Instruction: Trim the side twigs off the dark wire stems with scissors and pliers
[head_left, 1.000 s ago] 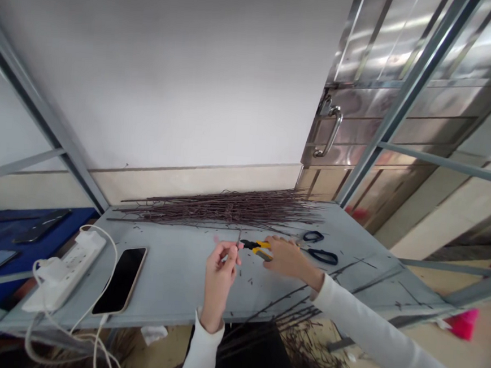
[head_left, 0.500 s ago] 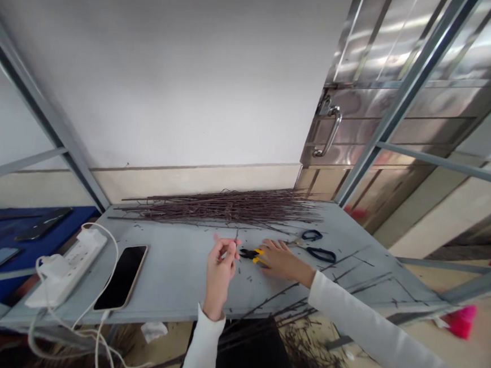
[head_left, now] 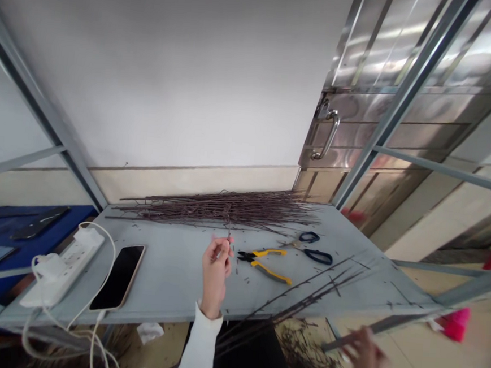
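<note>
My left hand [head_left: 214, 266] is raised over the grey table [head_left: 169, 283], pinching a short thin dark twig piece [head_left: 228, 240] between its fingertips. Yellow-handled pliers [head_left: 265, 263] lie on the table just to its right, with nothing touching them. My right hand [head_left: 365, 363] is low at the bottom right, below the table's front edge, blurred by motion; its fingers do not show clearly. Long dark twigs [head_left: 304, 296] hang over the front edge between the two hands.
A large pile of thin dark twigs [head_left: 222, 207] lies along the table's back edge. Blue-handled scissors [head_left: 315, 247] lie right of the pliers. A phone [head_left: 118, 276] and a white power strip [head_left: 67, 263] with cables sit at the left. Metal frame posts stand on both sides.
My right hand has let go of the pliers and swung down and right, below the table edge. The pliers now lie alone on the table. My left hand has stayed raised with the twig piece.
</note>
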The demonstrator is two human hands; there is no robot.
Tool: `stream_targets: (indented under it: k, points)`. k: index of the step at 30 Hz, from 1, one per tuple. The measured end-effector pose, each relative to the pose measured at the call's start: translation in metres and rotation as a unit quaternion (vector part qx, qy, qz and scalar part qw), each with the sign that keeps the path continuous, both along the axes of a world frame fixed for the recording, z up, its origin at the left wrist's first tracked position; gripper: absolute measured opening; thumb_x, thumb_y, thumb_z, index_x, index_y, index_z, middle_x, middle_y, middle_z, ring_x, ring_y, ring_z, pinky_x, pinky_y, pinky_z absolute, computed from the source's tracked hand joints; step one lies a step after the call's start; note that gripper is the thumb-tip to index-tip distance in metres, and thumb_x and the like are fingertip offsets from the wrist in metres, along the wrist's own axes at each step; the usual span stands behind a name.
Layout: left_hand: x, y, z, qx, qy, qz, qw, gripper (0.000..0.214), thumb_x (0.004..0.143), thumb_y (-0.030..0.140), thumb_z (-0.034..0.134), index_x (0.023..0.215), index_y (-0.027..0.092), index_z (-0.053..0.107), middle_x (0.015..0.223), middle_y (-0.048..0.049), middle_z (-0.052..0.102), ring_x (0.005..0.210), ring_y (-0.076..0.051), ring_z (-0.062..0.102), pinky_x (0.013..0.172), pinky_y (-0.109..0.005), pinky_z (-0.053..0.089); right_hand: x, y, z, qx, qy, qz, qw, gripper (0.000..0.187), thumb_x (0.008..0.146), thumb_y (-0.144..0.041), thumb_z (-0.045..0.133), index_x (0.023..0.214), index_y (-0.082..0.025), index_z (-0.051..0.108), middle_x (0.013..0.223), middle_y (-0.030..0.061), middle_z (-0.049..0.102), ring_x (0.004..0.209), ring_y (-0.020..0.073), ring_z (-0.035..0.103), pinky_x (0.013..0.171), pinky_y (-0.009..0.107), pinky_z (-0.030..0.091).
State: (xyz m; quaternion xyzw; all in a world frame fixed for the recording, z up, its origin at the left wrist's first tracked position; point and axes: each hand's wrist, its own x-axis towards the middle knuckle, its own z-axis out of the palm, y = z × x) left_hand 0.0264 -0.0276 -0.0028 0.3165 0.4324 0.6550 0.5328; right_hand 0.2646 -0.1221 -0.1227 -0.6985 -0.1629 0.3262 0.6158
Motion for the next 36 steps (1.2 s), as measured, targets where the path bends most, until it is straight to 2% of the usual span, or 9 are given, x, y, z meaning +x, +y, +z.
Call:
stream_targets:
  k: [2, 5, 8, 14, 19, 24, 29, 33, 36]
  points:
    - [0.002, -0.002, 0.002, -0.001, -0.017, -0.003, 1.000, 0.038, 0.062, 0.047, 0.076, 0.075, 0.014, 0.062, 0.055, 0.0063, 0.048, 0.036, 0.000, 0.022, 0.034, -0.016, 0.012, -0.030, -0.003, -0.027, -0.031, 0.063, 0.052, 0.996, 0.066, 0.051, -0.080, 0.056, 0.079, -0.020, 0.056, 0.080, 0.0116, 0.066, 0.077, 0.0309, 0.065, 0.062, 0.043, 0.052]
    - [0.006, -0.009, 0.006, 0.004, -0.052, -0.018, 0.998, 0.037, 0.061, 0.045, 0.077, 0.075, 0.014, 0.061, 0.055, 0.0065, 0.048, 0.036, 0.001, 0.021, 0.035, -0.016, 0.011, -0.078, -0.004, -0.034, -0.013, 0.185, 0.163, 0.969, 0.065, 0.055, -0.079, 0.056, 0.083, -0.021, 0.062, 0.086, 0.0106, 0.071, 0.083, 0.0287, 0.067, 0.067, 0.040, 0.053]
    - [0.006, -0.017, 0.015, 0.015, -0.073, -0.028, 0.997, 0.034, 0.062, 0.043, 0.077, 0.073, 0.015, 0.060, 0.056, 0.0062, 0.048, 0.037, 0.000, 0.021, 0.035, -0.017, 0.011, -0.104, -0.006, -0.015, 0.037, 0.211, 0.229, 0.950, 0.056, 0.056, -0.068, 0.068, 0.085, -0.021, 0.064, 0.084, 0.0089, 0.072, 0.082, 0.0269, 0.068, 0.071, 0.038, 0.053]
    - [-0.004, -0.032, 0.037, 0.043, -0.035, -0.032, 0.998, 0.032, 0.069, 0.044, 0.072, 0.068, 0.015, 0.058, 0.071, 0.0015, 0.055, 0.040, 0.000, 0.023, 0.036, -0.019, 0.015, -0.107, 0.004, 0.035, 0.077, 0.148, 0.328, 0.930, 0.044, 0.062, -0.060, 0.070, 0.073, -0.019, 0.060, 0.070, 0.0048, 0.069, 0.065, 0.0220, 0.066, 0.064, 0.034, 0.054]
    - [-0.012, -0.038, 0.047, 0.091, 0.070, -0.071, 0.991, 0.042, 0.073, 0.055, 0.063, 0.090, 0.017, 0.066, 0.059, 0.0047, 0.044, 0.042, -0.004, 0.025, 0.038, -0.019, 0.018, -0.117, 0.027, 0.071, 0.127, 0.130, 0.409, 0.894, 0.042, 0.068, -0.059, 0.066, 0.079, -0.019, 0.057, 0.070, 0.0032, 0.066, 0.062, 0.0183, 0.064, 0.064, 0.033, 0.054]
    - [-0.018, -0.023, 0.053, 0.111, 0.179, -0.064, 0.976, 0.030, 0.069, 0.033, 0.073, 0.095, 0.020, 0.065, 0.083, -0.0016, 0.061, 0.058, -0.009, 0.046, 0.053, -0.021, 0.038, -0.136, 0.048, 0.090, 0.169, 0.118, 0.480, 0.853, 0.041, 0.071, -0.059, 0.063, 0.077, -0.019, 0.054, 0.065, 0.0012, 0.064, 0.059, 0.0163, 0.062, 0.061, 0.031, 0.054]
    - [-0.025, 0.001, 0.042, 0.121, 0.253, -0.087, 0.956, 0.019, 0.069, 0.026, 0.071, 0.085, 0.019, 0.063, 0.097, -0.0063, 0.065, 0.083, -0.017, 0.059, 0.073, -0.026, 0.046, -0.154, 0.061, 0.092, 0.174, 0.110, 0.526, 0.825, 0.041, 0.075, -0.059, 0.059, 0.076, -0.019, 0.051, 0.062, 0.0003, 0.063, 0.055, 0.0152, 0.062, 0.057, 0.029, 0.053]
    - [-0.029, 0.016, 0.024, 0.079, 0.240, -0.052, 0.966, 0.022, 0.071, 0.029, 0.069, 0.088, 0.019, 0.062, 0.093, -0.0053, 0.066, 0.072, -0.014, 0.059, 0.065, -0.025, 0.046, -0.159, 0.068, 0.084, 0.171, 0.097, 0.531, 0.824, 0.040, 0.077, -0.059, 0.056, 0.074, -0.020, 0.050, 0.062, 0.0002, 0.063, 0.055, 0.0151, 0.063, 0.057, 0.028, 0.053]
    - [-0.031, 0.023, 0.016, 0.073, 0.236, -0.069, 0.967, 0.022, 0.075, 0.032, 0.065, 0.092, 0.018, 0.065, 0.083, -0.0045, 0.067, 0.070, -0.015, 0.058, 0.064, -0.025, 0.045, -0.159, 0.074, 0.077, 0.166, 0.098, 0.542, 0.818, 0.038, 0.078, -0.057, 0.056, 0.073, -0.020, 0.050, 0.064, 0.0007, 0.065, 0.056, 0.0147, 0.063, 0.058, 0.028, 0.053]
